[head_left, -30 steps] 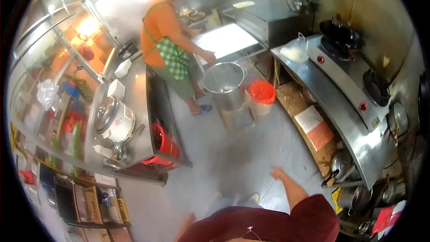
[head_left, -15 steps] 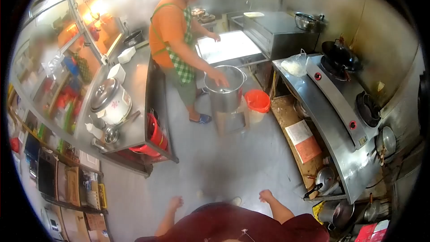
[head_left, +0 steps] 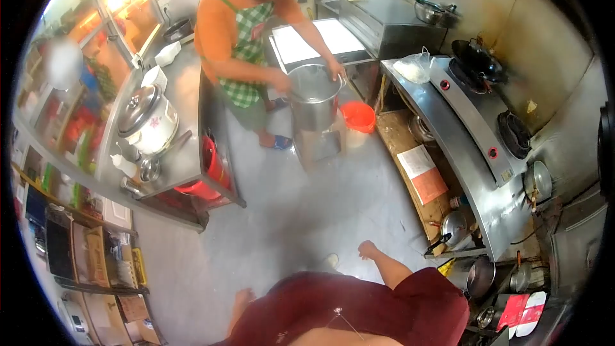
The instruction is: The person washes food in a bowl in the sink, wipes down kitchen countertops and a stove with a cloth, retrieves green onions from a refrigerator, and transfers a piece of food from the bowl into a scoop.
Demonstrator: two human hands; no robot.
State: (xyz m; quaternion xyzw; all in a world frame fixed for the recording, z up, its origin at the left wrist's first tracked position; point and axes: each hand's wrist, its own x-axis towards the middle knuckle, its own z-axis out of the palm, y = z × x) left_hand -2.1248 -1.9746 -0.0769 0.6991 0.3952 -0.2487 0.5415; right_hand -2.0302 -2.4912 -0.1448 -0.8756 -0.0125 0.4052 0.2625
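My right hand (head_left: 368, 250) hangs over the grey floor, its fingers curled and too small to read clearly; no object shows in it. Near the lower left, my left hand (head_left: 243, 296) is beside my dark red shirt, blurred, with its fingers hard to make out. Ahead, a co-worker (head_left: 224, 38) in an orange top and green checked apron bends over a large metal pot (head_left: 314, 106). Both of the co-worker's hands are at the pot's rim. The pot rests on a low stand, beside a red bucket (head_left: 358, 117).
On the left counter (head_left: 186, 102) stands a white cooker (head_left: 150, 122). At the right, a steel stove counter (head_left: 448, 147) holds a black wok (head_left: 477, 61) and a plastic bag (head_left: 413, 67). Pots (head_left: 480, 275) sit low at the right. A white-topped table (head_left: 320, 40) is behind the large pot.
The co-worker has leaned forward and brought both hands to the pot's rim. The view has shifted slightly. My right arm reaches farther forward, while my left hand has drawn back toward my body.
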